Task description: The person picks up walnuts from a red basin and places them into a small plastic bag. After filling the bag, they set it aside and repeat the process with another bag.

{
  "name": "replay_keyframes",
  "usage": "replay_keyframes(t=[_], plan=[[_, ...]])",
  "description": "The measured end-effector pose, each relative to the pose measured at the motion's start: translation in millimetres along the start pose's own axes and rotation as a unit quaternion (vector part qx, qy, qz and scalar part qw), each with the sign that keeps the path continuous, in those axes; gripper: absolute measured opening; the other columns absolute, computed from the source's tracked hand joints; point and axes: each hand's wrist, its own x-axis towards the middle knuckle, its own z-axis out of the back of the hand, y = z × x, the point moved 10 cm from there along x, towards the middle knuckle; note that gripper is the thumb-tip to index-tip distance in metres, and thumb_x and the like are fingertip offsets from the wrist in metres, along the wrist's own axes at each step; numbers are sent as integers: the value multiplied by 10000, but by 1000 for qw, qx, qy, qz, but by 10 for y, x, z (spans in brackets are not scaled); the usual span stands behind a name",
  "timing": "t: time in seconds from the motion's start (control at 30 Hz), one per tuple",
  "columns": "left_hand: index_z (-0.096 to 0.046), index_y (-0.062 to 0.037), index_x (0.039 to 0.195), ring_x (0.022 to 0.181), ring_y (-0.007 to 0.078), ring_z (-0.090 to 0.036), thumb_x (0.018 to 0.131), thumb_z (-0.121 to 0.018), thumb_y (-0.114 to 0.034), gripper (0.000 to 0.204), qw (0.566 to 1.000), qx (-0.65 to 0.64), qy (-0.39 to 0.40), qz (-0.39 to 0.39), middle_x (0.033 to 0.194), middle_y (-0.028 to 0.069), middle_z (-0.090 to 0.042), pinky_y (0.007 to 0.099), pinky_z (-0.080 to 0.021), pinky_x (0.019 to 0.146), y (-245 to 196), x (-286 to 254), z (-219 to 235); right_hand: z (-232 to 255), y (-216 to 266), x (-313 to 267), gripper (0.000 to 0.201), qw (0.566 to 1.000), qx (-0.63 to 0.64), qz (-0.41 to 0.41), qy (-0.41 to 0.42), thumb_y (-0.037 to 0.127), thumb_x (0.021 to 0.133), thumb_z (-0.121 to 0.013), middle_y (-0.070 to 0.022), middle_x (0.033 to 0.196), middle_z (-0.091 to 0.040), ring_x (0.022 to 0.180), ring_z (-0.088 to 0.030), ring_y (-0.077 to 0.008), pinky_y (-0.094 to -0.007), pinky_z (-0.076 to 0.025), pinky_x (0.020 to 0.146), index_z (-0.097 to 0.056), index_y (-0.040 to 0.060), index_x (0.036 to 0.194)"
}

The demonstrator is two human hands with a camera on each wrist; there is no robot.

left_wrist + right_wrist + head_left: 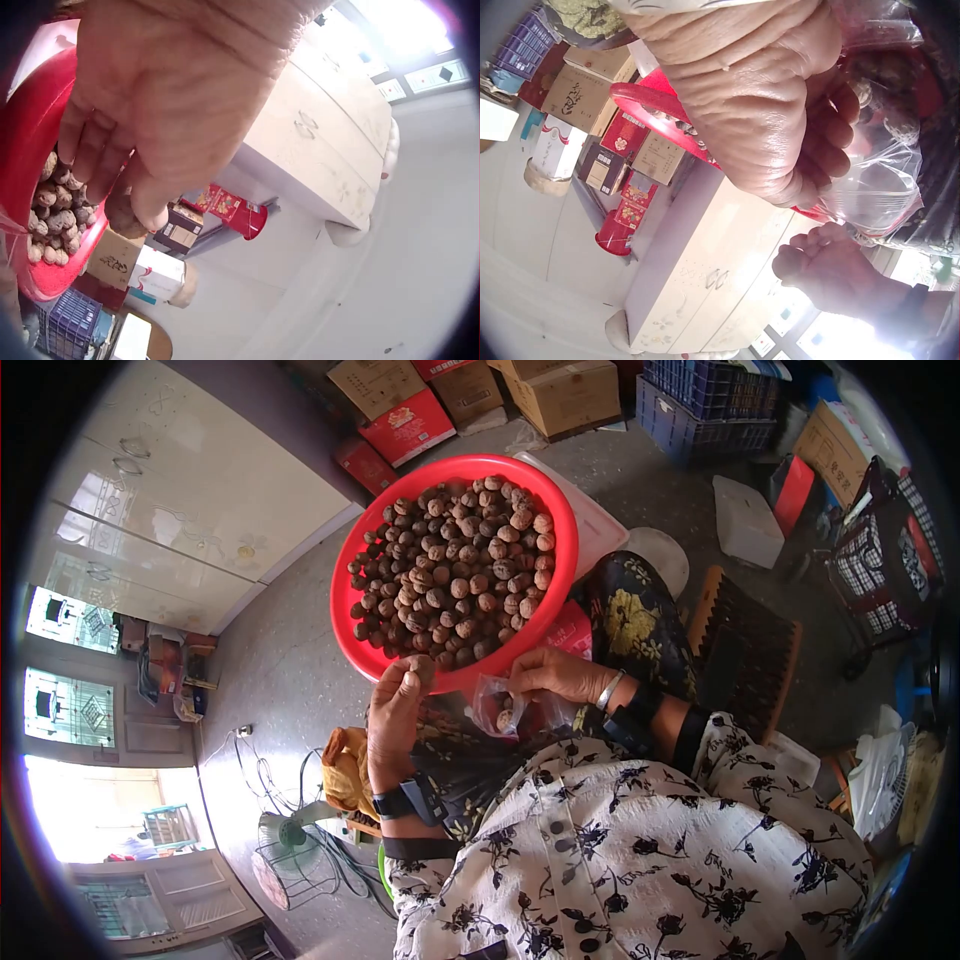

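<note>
A large red basin (340, 600) in the head view holds a heap of brown walnuts (455, 560). Near its front rim my left hand (393, 722) pinches a single walnut (422, 668) between thumb and fingers; the left wrist view shows this walnut (124, 214) at the thumb tip. To the right, my right hand (562, 675) grips the edge of a clear plastic bag (488, 702), which hangs over my lap. Inside the bag are walnuts (505, 718), also visible through the plastic (877, 180) in the right wrist view.
Cardboard boxes (565, 398) and blue crates (705, 415) stand behind the basin. A white cabinet (190, 480) is on the left, with a fan (290, 840) and cables below. On the right are a wooden washboard-like rack (745, 650) and a checked trolley bag (880, 560).
</note>
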Motion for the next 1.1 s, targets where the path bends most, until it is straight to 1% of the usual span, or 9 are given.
replay_keyframes(t=[0.2, 0.27, 0.33, 0.37, 0.57, 0.8, 0.87, 1.0, 1.1], plan=[[-624, -16, 1180, 980, 128, -648, 874, -767, -130, 356, 987, 104, 113, 51, 1058, 24, -692, 286, -509, 898, 111, -113, -411, -12, 3, 8, 178, 1000, 9, -7, -2, 191, 931, -673, -10, 714, -601, 632, -520, -95, -242, -419, 627, -686, 23, 875], [-665, -49, 1128, 984, 133, -626, 805, -808, -86, 355, 984, 120, 107, 76, 1058, 21, -671, 289, -503, 892, 132, -153, -502, -1, -35, 19, 177, 1000, 28, -8, 0, 193, 925, -681, -8, 713, -600, 633, -521, -93, -241, -417, 626, -686, 24, 875], [-703, -89, 1109, 1089, 176, -582, 736, -810, -63, 389, 893, 427, 133, -43, 1108, 24, -638, 312, -470, 924, -22, -159, -654, -8, -17, 14, 171, 1000, 26, -10, -3, 193, 923, -688, -5, 714, -597, 633, -520, -90, -240, -414, 623, -688, 29, 876], [-732, -131, 1061, 1108, 191, -560, 678, -816, -57, 399, 899, 417, 124, -41, 1110, 21, -604, 326, -470, 911, 28, -163, -650, -11, -14, 13, 171, 1000, 26, -11, -3, 193, 923, -688, -5, 714, -597, 633, -520, -90, -240, -414, 623, -688, 29, 876], [-740, -118, 1018, 1101, 190, -561, 668, -820, -58, 364, 825, 539, 95, -140, 1080, 47, -596, 333, -485, 900, -107, -227, -821, -23, -10, -1, 166, 999, 43, -22, -6, 195, 928, -686, 0, 719, -594, 635, -517, -87, -234, -410, 621, -691, 35, 882], [-725, -79, 984, 953, 202, -623, 743, -782, -65, 248, 840, 523, 54, -135, 999, 70, -628, 315, -516, 826, -93, -114, -575, -23, -16, 10, 166, 999, 48, -9, 0, 186, 936, -673, -1, 716, -588, 636, -512, -89, -240, -412, 624, -678, 38, 860], [-716, -60, 966, 886, 198, -642, 793, -753, -74, 177, 844, 521, -12, -129, 952, 79, -652, 319, -520, 815, -128, -35, -353, -30, -5, 10, 170, 999, 46, -3, 3, 185, 940, -668, -2, 714, -586, 636, -509, -89, -241, -412, 624, -674, 39, 853], [-699, -51, 1021, 925, 188, -653, 836, -712, -88, 189, 826, 533, -87, -160, 973, 73, -676, 326, -526, 809, -182, 201, -33, -22, 23, 4, 186, 1000, 14, 12, 8, 195, 951, -652, 8, 706, -575, 637, -499, -85, -239, -409, 623, -670, 45, 844], [-662, -49, 1129, 980, 245, -637, 832, -686, -91, 300, 832, 524, -85, -164, 1084, 110, -655, 354, -521, 851, -110, 465, 119, -37, 51, -8, 191, 1000, -4, 11, 11, 203, 957, -647, 16, 708, -572, 639, -495, -83, -238, -407, 622, -670, 48, 847]])
